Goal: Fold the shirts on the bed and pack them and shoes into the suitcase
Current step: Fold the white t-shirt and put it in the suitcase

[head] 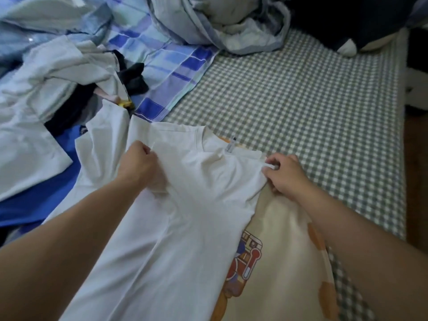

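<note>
Shirt (185, 216) folding underway: I pinch both shoulders, left hand (136, 163) and right hand (283, 173) fingers clamped; next, fold sides inward.

The lower part of the white shirt (185, 205) is cut off by the bottom edge, and its left sleeve is partly hidden under the left hand (139, 163). The printed cream cloth (278, 251) beneath is largely covered by the shirt, so its picture cannot be made out in full. The neck label (231, 144) is too small to be read. The dark object (347, 24) at the top is cut off and cannot be identified. The clothes pile (46, 77) runs off the left edge.
</note>
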{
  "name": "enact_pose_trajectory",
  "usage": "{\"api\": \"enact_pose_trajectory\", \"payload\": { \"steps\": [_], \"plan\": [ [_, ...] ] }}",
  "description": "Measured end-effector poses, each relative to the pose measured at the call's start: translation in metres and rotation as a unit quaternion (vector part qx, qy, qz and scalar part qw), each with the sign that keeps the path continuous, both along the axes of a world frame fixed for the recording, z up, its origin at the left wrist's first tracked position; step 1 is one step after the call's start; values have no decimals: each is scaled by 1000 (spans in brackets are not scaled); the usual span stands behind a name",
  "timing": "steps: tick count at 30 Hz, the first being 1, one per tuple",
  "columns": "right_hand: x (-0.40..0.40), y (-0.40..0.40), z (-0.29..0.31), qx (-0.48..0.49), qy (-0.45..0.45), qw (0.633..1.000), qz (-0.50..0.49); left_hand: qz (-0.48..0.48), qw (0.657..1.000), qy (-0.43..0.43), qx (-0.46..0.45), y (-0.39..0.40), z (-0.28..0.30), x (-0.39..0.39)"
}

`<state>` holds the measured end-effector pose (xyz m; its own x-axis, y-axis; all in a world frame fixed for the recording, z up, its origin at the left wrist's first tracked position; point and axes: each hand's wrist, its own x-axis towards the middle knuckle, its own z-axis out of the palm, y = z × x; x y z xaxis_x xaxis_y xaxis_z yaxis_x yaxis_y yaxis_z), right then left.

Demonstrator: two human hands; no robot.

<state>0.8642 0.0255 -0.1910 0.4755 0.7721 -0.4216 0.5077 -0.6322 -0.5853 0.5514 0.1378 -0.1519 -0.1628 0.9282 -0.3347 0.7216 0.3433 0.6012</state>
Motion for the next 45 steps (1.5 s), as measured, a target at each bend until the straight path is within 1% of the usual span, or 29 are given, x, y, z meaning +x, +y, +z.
{"api": "enact_pose_trajectory", "payload": {
  "steps": [3,6,8,12,13,15,16,17,20,21,24,26,27,29,30,31,32,33,34,35,37,38,40,41,43,44,45],
  "plan": [
    [2,1,-4,9,-2,1000,-9,2,997,37,67,-16,13,-4],
    [3,-2,-2,18,21,1000,-9,-11,989,61,133,-38,25,-11],
    [4,-5,0,33,35,999,2,-6,993,58,107,-39,20,-18],
    [8,-2,9,131,1,991,8,-12,999,25,43,-30,1,-27],
    [7,2,13,154,6,988,6,-5,999,17,35,-28,-2,-27],
    [3,13,20,177,50,983,0,23,999,-2,31,-27,-6,-24],
    [2,18,22,176,65,982,6,36,999,-9,32,-26,-7,-22],
    [1,23,24,166,62,984,26,42,998,-13,34,-26,-8,-22],
    [7,29,20,66,-17,989,132,34,999,-4,29,-26,-9,-24],
    [9,29,17,43,-42,987,150,29,999,4,29,-26,-9,-25],
    [10,27,8,33,-77,988,132,18,999,10,31,-25,-10,-26],
    [1,26,6,21,-107,989,96,19,1000,-21,10,-27,-7,-27],
    [-7,24,7,32,-167,982,84,19,999,-37,-10,-28,-5,-28],
    [-30,13,11,124,-304,940,91,-7,999,-36,-36,-29,-3,-31],
    [-45,6,13,176,-326,921,122,-20,999,-26,-36,-29,0,-32],
    [-60,-1,13,196,-319,911,176,-28,999,-14,-22,-28,4,-33],
    [-73,-7,10,175,-293,909,240,-41,999,-7,6,-28,8,-33],
    [-83,-12,4,124,-263,910,297,-62,997,-1,41,-28,12,-33],
    [-89,-16,-4,66,-246,908,332,-90,993,12,81,-28,17,-32],
    [-91,-18,-13,25,-245,904,349,-118,986,34,114,-30,21,-31],
    [-88,-18,-25,-6,-260,898,356,-152,975,81,142,-32,27,-28],
    [-87,-17,-28,-11,-266,895,358,-160,973,104,131,-29,25,-29],
    [-87,-13,-29,-23,-274,893,357,-141,981,124,52,-20,15,-35],
    [-87,-12,-29,-29,-274,892,357,-116,987,112,0,-16,10,-39],
    [-87,-10,-28,-40,-269,892,360,-62,993,60,-84,-12,6,-42],
    [-87,-11,-28,-44,-266,892,362,-50,993,36,-99,-13,8,-40],
    [-87,-11,-28,-43,-262,894,361,-49,994,16,-94,-15,14,-35]
  ]
}}
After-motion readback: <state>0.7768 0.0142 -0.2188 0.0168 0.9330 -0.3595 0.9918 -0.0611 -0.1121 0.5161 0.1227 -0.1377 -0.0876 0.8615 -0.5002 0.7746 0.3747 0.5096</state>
